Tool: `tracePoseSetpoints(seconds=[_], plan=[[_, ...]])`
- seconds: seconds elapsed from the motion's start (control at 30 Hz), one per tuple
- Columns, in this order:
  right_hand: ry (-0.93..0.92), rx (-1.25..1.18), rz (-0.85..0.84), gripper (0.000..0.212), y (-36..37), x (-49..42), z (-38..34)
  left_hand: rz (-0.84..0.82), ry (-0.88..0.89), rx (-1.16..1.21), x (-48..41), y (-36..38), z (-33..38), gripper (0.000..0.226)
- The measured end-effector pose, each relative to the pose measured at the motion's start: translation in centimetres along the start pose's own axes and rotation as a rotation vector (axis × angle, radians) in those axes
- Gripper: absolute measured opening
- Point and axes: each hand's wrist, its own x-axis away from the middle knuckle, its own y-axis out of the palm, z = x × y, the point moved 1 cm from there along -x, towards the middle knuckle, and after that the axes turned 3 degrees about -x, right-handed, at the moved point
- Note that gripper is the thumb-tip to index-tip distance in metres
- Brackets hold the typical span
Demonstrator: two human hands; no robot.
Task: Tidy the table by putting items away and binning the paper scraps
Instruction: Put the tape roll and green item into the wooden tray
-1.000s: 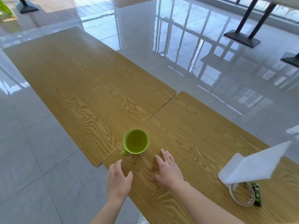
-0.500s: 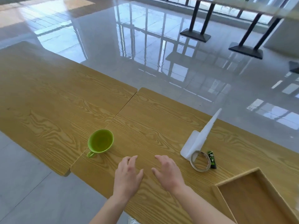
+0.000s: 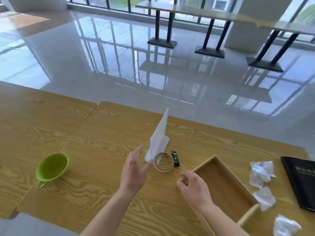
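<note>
A clear tape roll (image 3: 164, 162) lies on the wooden table (image 3: 102, 133), pinning a bent white sheet of paper (image 3: 159, 137) that stands up from it. A small green and black packet (image 3: 175, 158) lies right of the roll. My left hand (image 3: 135, 171) hovers open just left of the roll, fingers spread, holding nothing. My right hand (image 3: 194, 186) hangs with its fingers loosely curled and empty at the near left corner of an open wooden tray (image 3: 221, 188). Three crumpled paper scraps (image 3: 260, 172) lie right of the tray. A green cup (image 3: 52, 167) stands at the left.
A black folder (image 3: 301, 181) lies at the table's right edge. The seam between two tabletops (image 3: 85, 121) runs left of the paper. Beyond the table is a glossy tiled floor with black table legs (image 3: 162, 41).
The view has swung right, bringing the tray, paper scraps and folder into sight. Both hands have lifted off the table and shifted right, toward the tape roll and the tray.
</note>
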Motion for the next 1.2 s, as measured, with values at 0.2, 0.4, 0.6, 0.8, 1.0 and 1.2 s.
tracePoseSetpoints(seconds=[0.2,0.4,0.6,0.8,1.0,1.2], plan=[[0.080,0.113,-0.153,0.065,0.1,2.1,4.4,0.042,0.004,0.051,-3.4,1.1,3.5,0.063],[-0.051,0.226,-0.100,0.029,1.7,2.4,3.4,0.069,0.078,0.071,-4.3,1.3,4.4,0.029],[-0.100,0.210,-0.090,0.041,2.6,1.6,2.2,0.057,0.141,0.050,-4.2,0.7,4.1,0.033],[-0.071,0.248,-0.105,0.056,4.1,1.2,0.6,0.001,0.213,0.043,-4.0,0.0,3.9,0.036],[0.100,0.094,-0.118,0.046,4.1,0.4,-0.3,-0.087,0.233,0.135,-4.1,-1.0,3.4,0.038],[0.469,-0.282,0.031,0.053,3.3,-3.7,-2.0,-0.239,0.135,0.182,-5.4,-1.4,4.2,0.049]])
